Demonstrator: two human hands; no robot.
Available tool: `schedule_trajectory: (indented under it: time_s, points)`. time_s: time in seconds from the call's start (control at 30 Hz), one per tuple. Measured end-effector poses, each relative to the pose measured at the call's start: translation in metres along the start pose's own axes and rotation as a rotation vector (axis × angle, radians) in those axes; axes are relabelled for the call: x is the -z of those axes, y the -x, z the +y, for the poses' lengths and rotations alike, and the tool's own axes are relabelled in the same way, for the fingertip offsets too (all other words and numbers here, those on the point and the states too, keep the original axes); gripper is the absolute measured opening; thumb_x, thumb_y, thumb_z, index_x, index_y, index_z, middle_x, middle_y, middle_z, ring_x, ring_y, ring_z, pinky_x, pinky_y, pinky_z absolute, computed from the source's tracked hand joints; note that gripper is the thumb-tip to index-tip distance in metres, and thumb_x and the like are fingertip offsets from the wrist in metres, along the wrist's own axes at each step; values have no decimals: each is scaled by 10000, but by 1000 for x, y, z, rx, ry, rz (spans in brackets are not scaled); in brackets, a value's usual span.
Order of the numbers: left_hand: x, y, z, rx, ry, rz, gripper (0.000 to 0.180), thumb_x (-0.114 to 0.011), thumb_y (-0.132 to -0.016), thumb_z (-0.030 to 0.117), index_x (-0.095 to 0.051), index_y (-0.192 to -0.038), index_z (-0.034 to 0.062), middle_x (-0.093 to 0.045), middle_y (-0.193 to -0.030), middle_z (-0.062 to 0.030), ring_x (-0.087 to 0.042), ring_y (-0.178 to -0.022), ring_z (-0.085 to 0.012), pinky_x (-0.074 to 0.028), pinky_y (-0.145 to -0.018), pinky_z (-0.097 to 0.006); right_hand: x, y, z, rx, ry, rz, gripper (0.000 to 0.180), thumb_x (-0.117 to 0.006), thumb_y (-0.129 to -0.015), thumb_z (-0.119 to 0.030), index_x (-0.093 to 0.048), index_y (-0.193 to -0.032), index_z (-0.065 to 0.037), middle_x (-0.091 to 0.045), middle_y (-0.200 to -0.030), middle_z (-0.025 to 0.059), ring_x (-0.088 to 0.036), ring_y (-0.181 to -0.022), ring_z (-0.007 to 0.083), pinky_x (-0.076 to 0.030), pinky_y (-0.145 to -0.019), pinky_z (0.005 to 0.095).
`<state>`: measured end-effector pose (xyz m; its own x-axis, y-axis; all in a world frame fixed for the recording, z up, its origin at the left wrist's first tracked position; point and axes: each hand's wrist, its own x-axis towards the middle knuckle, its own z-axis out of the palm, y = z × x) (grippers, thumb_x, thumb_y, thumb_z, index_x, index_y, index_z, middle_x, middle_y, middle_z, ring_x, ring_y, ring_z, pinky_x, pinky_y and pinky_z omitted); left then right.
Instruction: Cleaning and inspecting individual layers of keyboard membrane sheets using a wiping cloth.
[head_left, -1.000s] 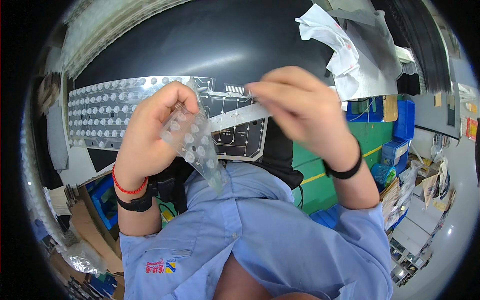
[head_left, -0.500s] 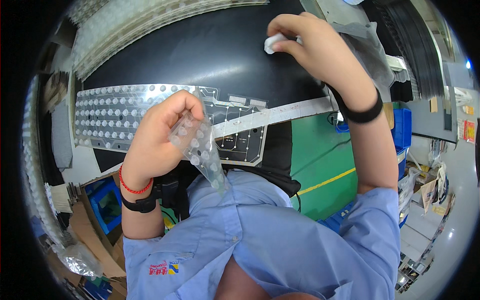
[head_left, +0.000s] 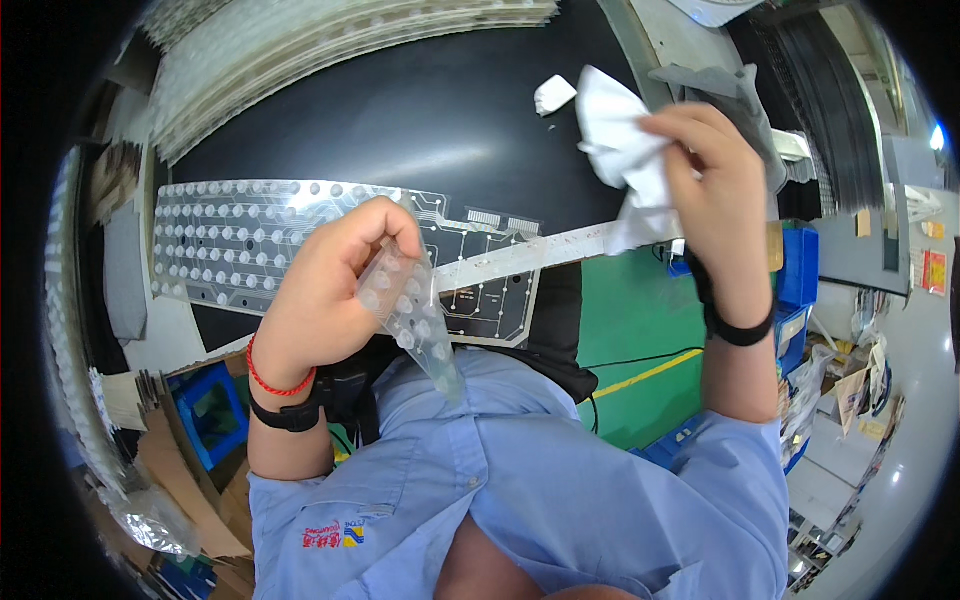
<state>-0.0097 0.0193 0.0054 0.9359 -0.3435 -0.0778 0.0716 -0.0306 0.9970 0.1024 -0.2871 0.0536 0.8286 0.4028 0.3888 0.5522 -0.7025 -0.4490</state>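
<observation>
A clear membrane sheet with rows of whitish domes and printed circuit lines (head_left: 215, 240) lies along the near edge of the black bench. Its right portion shows circuit lines but no domes. My left hand (head_left: 335, 285) is closed on a curled flap of clear film with domes (head_left: 415, 320), lifted and hanging over the bench edge toward my shirt. Whether this flap joins the sheet below is hidden. My right hand (head_left: 715, 170) grips a creased white cloth or tissue (head_left: 615, 125), which hangs spread above the bench's right side. A crumpled white wad (head_left: 554, 96) rests on the bench, apart from both hands.
Tall stacks of pale sheets (head_left: 320, 75) stand along the far left of the black bench (head_left: 430, 130). A white strip (head_left: 520, 260) runs along its near edge. Grey film (head_left: 735, 105) lies at the right. Blue bins (head_left: 797, 265) stand beyond the green floor (head_left: 630, 320).
The small white wad has left my right hand and now lies on the bench. That hand has moved right and nearer, holding a larger white cloth. My left hand keeps the film, barely shifted.
</observation>
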Motion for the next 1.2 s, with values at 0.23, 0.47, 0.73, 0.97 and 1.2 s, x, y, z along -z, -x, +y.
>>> schedule_trajectory:
  time_s: [0.23,0.47,0.73,0.97,1.2]
  points:
    - [1,5,-1,-17,42,48,91,-540,-932,-35,-523,-993,30,-531,-864,19,-493,-769,-43,-422,-678,-208,-23,26,-20,217,-11,-402,324,-559,-755,96,-683,-1038,1,-643,-1100,178,-588,-1058,374,-499,-908,415]
    - [-2,1,0,33,50,-19,22,-538,-977,36,-521,-988,28,-532,-850,20,-494,-767,-43,-423,-672,-209,69,31,-10,-26,208,-405,275,-497,-696,101,-709,-829,-12,-680,-886,166,-645,-872,364,-516,-798,439]
    - [2,5,1,3,79,-16,35,-553,-972,44,-525,-991,32,-544,-886,13,-506,-791,-43,-431,-696,-209,-36,49,-24,314,-71,-271,331,-662,-727,21,-702,-1053,-17,-662,-1167,150,-610,-1082,351,-494,-928,427]
    - [-1,3,0,46,40,-10,50,-563,-962,43,-523,-991,33,-553,-888,10,-518,-795,-49,-434,-703,-210,47,44,-11,-80,52,-43,209,-530,-707,90,-697,-803,8,-665,-827,169,-639,-772,348,-522,-732,388]
    - [3,8,-3,43,84,21,56,-541,-950,14,-526,-1002,30,-552,-901,7,-515,-815,-58,-428,-738,-214,-76,56,-51,274,-153,-124,338,-606,-731,53,-709,-1037,-49,-671,-1100,136,-612,-1053,328,-510,-935,411]
